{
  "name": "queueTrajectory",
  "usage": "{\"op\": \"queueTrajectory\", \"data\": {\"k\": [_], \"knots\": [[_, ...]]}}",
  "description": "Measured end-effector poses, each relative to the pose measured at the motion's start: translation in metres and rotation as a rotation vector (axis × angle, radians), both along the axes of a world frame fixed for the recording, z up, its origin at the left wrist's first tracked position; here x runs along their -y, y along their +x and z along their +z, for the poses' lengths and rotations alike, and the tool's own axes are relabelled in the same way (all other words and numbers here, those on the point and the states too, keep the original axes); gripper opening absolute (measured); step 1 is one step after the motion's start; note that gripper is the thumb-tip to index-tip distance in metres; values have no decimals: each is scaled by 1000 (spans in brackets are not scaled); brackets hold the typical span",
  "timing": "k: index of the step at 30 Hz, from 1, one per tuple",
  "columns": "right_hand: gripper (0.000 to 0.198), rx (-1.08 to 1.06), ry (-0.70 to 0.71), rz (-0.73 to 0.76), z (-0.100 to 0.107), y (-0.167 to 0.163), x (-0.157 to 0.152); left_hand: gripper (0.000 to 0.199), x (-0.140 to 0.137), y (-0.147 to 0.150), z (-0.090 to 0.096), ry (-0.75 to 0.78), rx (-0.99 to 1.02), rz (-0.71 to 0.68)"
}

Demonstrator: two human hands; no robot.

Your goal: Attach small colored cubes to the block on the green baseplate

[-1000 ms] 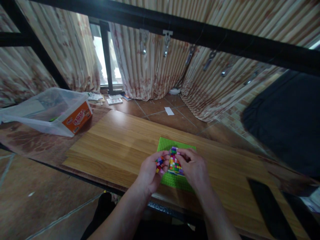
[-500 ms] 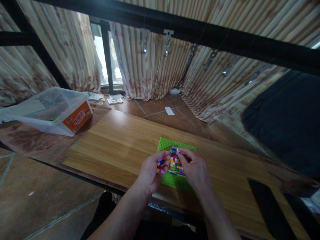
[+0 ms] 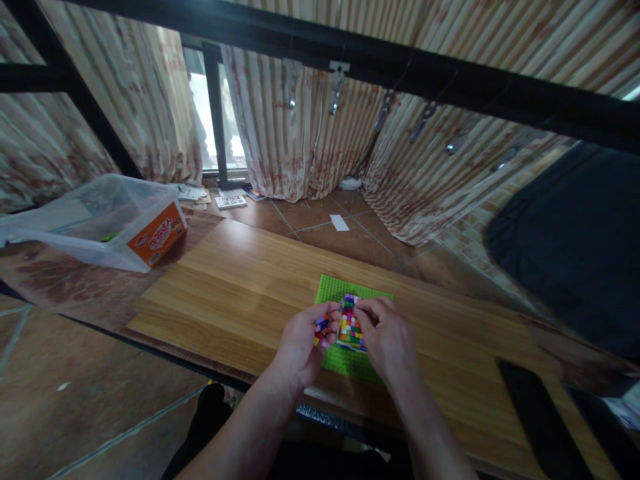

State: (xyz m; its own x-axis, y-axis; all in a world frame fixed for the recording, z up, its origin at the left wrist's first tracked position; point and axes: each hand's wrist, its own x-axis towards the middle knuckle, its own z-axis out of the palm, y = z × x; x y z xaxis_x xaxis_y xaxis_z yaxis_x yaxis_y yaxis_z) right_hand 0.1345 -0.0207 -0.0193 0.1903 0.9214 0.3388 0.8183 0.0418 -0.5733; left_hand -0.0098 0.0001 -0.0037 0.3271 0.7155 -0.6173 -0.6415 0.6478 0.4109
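Note:
A green studded baseplate (image 3: 355, 365) lies on the wooden tabletop, and a block of many small coloured bricks (image 3: 350, 328) stands on it. Cupped at the left of this block, my left hand (image 3: 304, 339) holds several loose toy bricks (image 3: 321, 327) in purple, orange and red. My right hand (image 3: 387, 332) is over the block's right side, thumb and forefinger pinched together at its upper part. Whatever lies between those fingertips is too small to make out. The right hand covers part of the block and the baseplate.
A clear plastic bin (image 3: 107, 250) with an orange label stands at the table's left end. A dark flat object (image 3: 543, 417) lies on the right of the wooden tabletop (image 3: 240, 280). A black metal bar (image 3: 380, 70) crosses above, and a dark covered shape (image 3: 575, 240) is at the right.
My right hand has shifted very slightly over the brick block, its fingers still pinched. My left hand stays in place with the loose toy bricks.

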Motion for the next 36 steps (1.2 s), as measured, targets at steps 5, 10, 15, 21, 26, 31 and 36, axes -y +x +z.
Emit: {"op": "queueTrajectory", "data": {"k": [5, 10, 15, 21, 26, 31, 36], "knots": [[17, 79, -27, 19, 1, -1, 0, 9, 0, 0, -1, 4, 8, -4], [17, 89, -26, 3, 2, -1, 1, 10, 0, 0, 0, 11, 5, -3], [21, 109, -51, -9, 2, 1, 2, 9, 0, 0, -1, 7, 3, -4], [15, 113, -102, 0, 5, 0, 1, 9, 1, 1, -1, 6, -14, -5], [14, 146, -97, -5, 7, -4, 1, 10, 0, 2, -1, 3, -12, -10], [19, 101, -40, -84, 7, -1, 2, 8, 0, 2, -3, 14, 3, -21], [24, 82, -9, -53, 6, 5, 3, 9, 0, 2, -3, 10, -5, -22]]}}
